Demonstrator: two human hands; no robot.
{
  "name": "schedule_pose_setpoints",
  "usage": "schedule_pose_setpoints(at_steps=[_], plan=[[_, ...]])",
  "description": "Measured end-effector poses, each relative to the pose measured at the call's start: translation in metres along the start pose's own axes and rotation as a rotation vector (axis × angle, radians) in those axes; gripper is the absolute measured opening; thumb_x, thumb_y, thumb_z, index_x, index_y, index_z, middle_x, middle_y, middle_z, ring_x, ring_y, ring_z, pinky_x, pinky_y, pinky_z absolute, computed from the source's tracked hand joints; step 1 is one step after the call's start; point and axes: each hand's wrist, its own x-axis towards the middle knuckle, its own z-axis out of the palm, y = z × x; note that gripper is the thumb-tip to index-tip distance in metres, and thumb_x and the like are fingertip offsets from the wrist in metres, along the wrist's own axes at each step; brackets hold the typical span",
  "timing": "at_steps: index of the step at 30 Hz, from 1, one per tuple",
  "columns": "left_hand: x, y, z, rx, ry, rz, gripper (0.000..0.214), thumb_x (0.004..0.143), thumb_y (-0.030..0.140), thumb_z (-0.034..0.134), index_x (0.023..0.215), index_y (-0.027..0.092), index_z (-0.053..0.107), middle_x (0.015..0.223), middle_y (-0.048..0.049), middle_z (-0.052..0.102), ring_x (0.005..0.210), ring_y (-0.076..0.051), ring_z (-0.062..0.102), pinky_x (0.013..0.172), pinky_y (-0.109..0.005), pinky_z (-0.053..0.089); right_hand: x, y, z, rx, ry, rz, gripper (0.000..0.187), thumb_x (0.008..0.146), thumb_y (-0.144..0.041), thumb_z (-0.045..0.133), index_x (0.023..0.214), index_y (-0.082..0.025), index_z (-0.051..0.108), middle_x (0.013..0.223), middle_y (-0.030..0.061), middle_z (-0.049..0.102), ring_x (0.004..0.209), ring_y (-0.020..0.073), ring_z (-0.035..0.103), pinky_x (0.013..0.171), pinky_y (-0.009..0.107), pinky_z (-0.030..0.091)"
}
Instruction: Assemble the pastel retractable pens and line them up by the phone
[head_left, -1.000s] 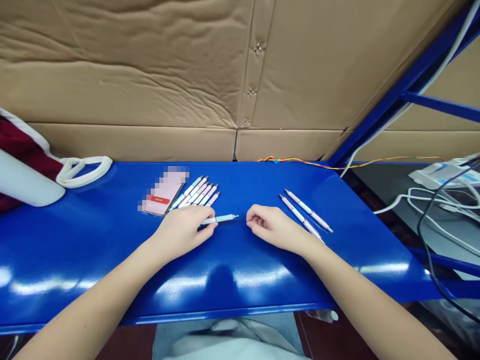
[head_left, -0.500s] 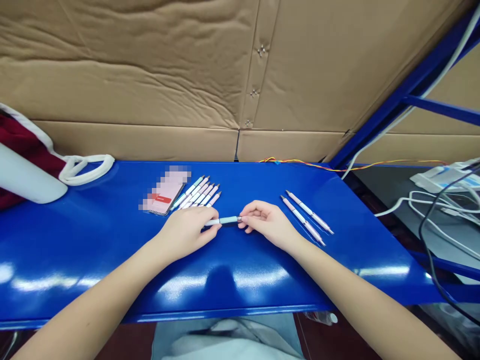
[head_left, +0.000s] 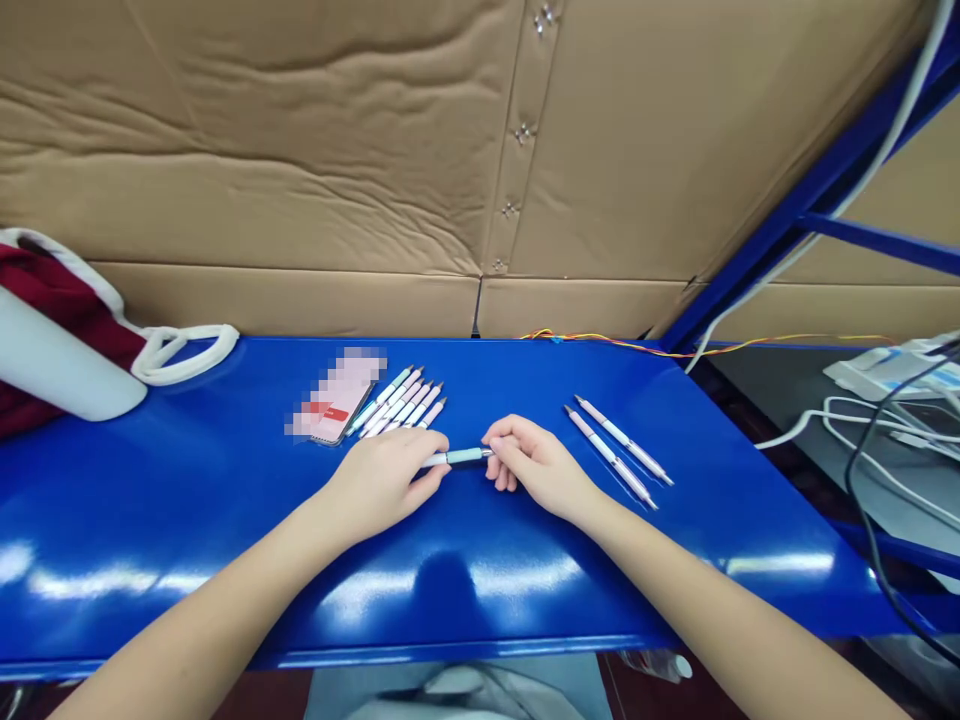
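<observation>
Between my hands, a little above the blue table, lies a pen (head_left: 466,455) with a white barrel and a pale green grip, held level. My left hand (head_left: 390,478) is closed round its white end, hiding that part. The fingertips of my right hand (head_left: 529,460) pinch the metal tip at the other end. Behind my left hand, several pastel pens (head_left: 405,398) lie side by side, their lower ends partly covered by the hand. To the right of my right hand, two pink and white pens (head_left: 619,445) rest slanted, next to each other.
A phone (head_left: 337,395), partly pixelated, lies left of the row of pens. On the far left are a white cylinder (head_left: 67,355) and dark red cloth with white trim (head_left: 184,355). Cables (head_left: 862,425) tangle on a grey surface at right, beyond the blue frame (head_left: 780,220).
The view has tilted up slightly, so everything sits lower in the picture. Both hands still hold the pen; the fingers of my right hand have shifted a little at its tip.
</observation>
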Motion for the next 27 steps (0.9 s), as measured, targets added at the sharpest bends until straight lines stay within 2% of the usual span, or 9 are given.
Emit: schedule_pose_setpoints(at_steps=[6, 10, 14, 18, 20, 23, 24, 27], plan=[[0.0001, 0.0005, 0.0022, 0.013, -0.043, 0.026, 0.023, 0.091, 0.03, 0.043, 0.105, 0.026, 0.061, 0.088, -0.0012, 0.065, 0.082, -0.016, 0.061, 0.07, -0.025, 0.045, -0.0021, -0.0052, -0.001, 0.01, -0.056, 0.067, 0.02, 0.076, -0.033, 0.064, 0.085, -0.018, 0.053, 0.077, 0.0039, 0.068, 0.071, 0.0152, 0.065, 0.055, 0.023, 0.05], [-0.0005, -0.0004, 0.0029, -0.036, -0.034, 0.022, 0.023, 0.09, 0.029, 0.044, 0.102, 0.024, 0.063, 0.086, -0.0022, 0.065, 0.08, -0.016, 0.061, 0.07, -0.025, 0.046, -0.004, -0.0049, -0.0014, -0.072, -0.081, 0.072, 0.014, 0.082, -0.031, 0.056, 0.088, -0.018, 0.053, 0.083, 0.0049, 0.068, 0.07, 0.0141, 0.065, 0.049, 0.02, 0.045], [-0.001, 0.0006, 0.0033, -0.067, 0.004, 0.01, 0.026, 0.089, 0.031, 0.046, 0.109, 0.023, 0.06, 0.098, -0.0036, 0.067, 0.087, -0.018, 0.063, 0.077, -0.028, 0.048, -0.005, -0.0049, -0.0013, -0.324, -0.075, -0.018, 0.019, 0.09, -0.032, 0.046, 0.079, -0.018, 0.054, 0.067, -0.0004, 0.064, 0.054, 0.0097, 0.058, 0.051, 0.021, 0.043], [-0.0009, 0.0038, 0.0016, -0.071, -0.013, 0.009, 0.022, 0.088, 0.029, 0.045, 0.104, 0.022, 0.06, 0.095, -0.0032, 0.068, 0.084, -0.018, 0.063, 0.076, -0.028, 0.049, -0.0048, -0.0058, -0.003, -0.545, -0.076, -0.12, 0.034, 0.095, -0.034, 0.037, 0.069, -0.019, 0.053, 0.055, -0.0023, 0.057, 0.055, 0.0107, 0.056, 0.061, 0.024, 0.043], [-0.0006, 0.0049, 0.0005, -0.079, -0.023, 0.009, 0.02, 0.088, 0.027, 0.045, 0.099, 0.022, 0.061, 0.091, -0.0026, 0.067, 0.083, -0.017, 0.063, 0.075, -0.028, 0.049, -0.0051, -0.0059, -0.0046, -0.606, -0.063, -0.155, 0.033, 0.095, -0.034, 0.036, 0.073, -0.019, 0.055, 0.059, -0.0016, 0.058, 0.059, 0.0118, 0.056, 0.063, 0.024, 0.042], [-0.0002, 0.0052, -0.0008, -0.095, -0.013, 0.004, 0.02, 0.088, 0.026, 0.044, 0.099, 0.022, 0.061, 0.091, -0.0025, 0.067, 0.083, -0.017, 0.062, 0.075, -0.027, 0.048, -0.0068, -0.0058, -0.007, -0.58, -0.036, -0.186, 0.017, 0.091, -0.034, 0.046, 0.096, -0.02, 0.055, 0.075, -0.0006, 0.061, 0.063, 0.0115, 0.056, 0.06, 0.023, 0.043], [-0.0002, 0.0051, -0.001, -0.102, -0.007, 0.002, 0.021, 0.088, 0.026, 0.044, 0.1, 0.021, 0.061, 0.092, -0.0026, 0.067, 0.083, -0.017, 0.062, 0.075, -0.027, 0.048, -0.0075, -0.0057, -0.0076, -0.55, -0.036, -0.186, 0.018, 0.089, -0.033, 0.051, 0.102, -0.02, 0.052, 0.078, -0.0007, 0.061, 0.062, 0.0109, 0.056, 0.058, 0.023, 0.043], [-0.0004, 0.0044, -0.0005, -0.117, -0.006, -0.007, 0.021, 0.089, 0.025, 0.043, 0.1, 0.021, 0.06, 0.092, -0.0029, 0.067, 0.084, -0.017, 0.062, 0.075, -0.027, 0.048, -0.0089, -0.0058, -0.0082, -0.53, -0.045, -0.193, 0.014, 0.088, -0.029, 0.052, 0.097, -0.02, 0.052, 0.077, -0.001, 0.06, 0.06, 0.01, 0.054, 0.056, 0.021, 0.042]])
